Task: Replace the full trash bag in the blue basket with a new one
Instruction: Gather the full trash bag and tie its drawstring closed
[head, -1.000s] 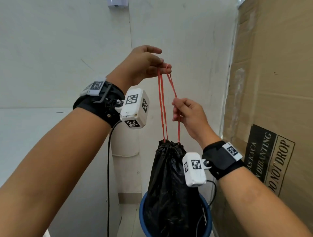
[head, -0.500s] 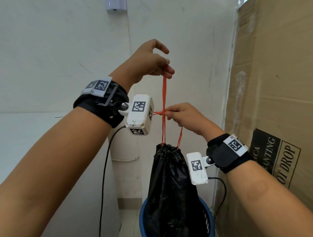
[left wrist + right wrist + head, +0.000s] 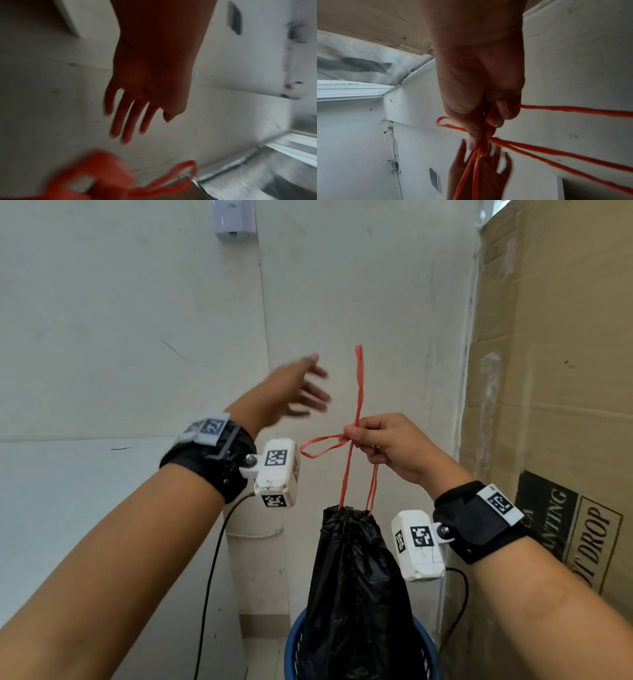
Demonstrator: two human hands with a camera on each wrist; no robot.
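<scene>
A full black trash bag [image 3: 356,594] stands cinched in the blue basket [image 3: 294,645] at the bottom of the head view. Its red drawstring [image 3: 358,392] rises from the bag's neck. My right hand [image 3: 383,446] pinches the drawstring where the strands cross, with one loop sticking up and another loop [image 3: 318,446] hanging left. The right wrist view shows my right hand [image 3: 481,121] with fingers curled round the red strands [image 3: 556,152]. My left hand [image 3: 298,392] is blurred, with fingers spread, left of the upright loop and apart from it. Seen from the left wrist, the left hand [image 3: 137,115] is empty, above the red drawstring [image 3: 106,178].
A tall cardboard box [image 3: 555,405] printed "DO NOT DROP" stands close on the right. White walls meet in a corner [image 3: 263,337] behind the bag. A black cable [image 3: 212,577] hangs from my left wrist camera, and another cable [image 3: 459,604] hangs by the basket.
My left hand has let go of the top of the drawstring and swung left, fingers spread. My right hand still pinches the crossed strands, a loop now showing to its left.
</scene>
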